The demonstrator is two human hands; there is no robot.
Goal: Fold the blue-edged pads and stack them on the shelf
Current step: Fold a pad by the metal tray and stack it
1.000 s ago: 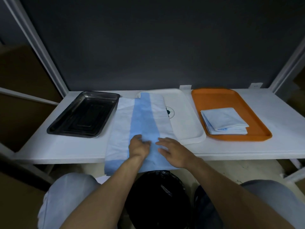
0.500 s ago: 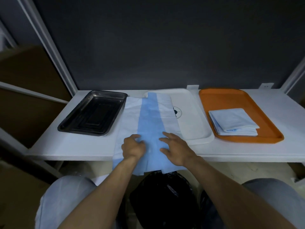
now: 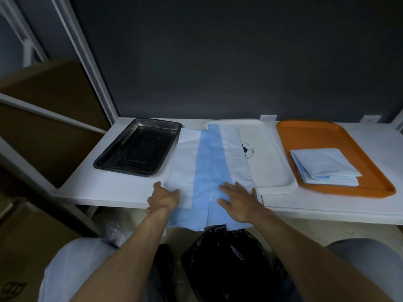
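Observation:
A long blue-edged pad [image 3: 209,162] lies lengthwise on the white shelf [image 3: 113,186], its white sides folded in beside a blue middle strip. Its near end hangs over the shelf's front edge. My left hand [image 3: 162,198] is at the pad's left edge near the front, thumb on top and fingers curled around the edge. My right hand [image 3: 238,200] lies flat on the pad's right half with its fingers spread. A stack of folded pads [image 3: 325,168] sits on the orange tray [image 3: 309,131] to the right.
A white tray [image 3: 272,166] lies partly under the pad's right side. A dark metal tray [image 3: 139,149] stands on the left. A bin with a black bag [image 3: 226,262] is below the shelf between my knees. Cardboard boxes [image 3: 50,101] stand left of the shelf post.
My left hand slid from the blue middle strip out to the pad's left edge. My right hand shifted slightly right and stays flat on the pad. The camera view turned left.

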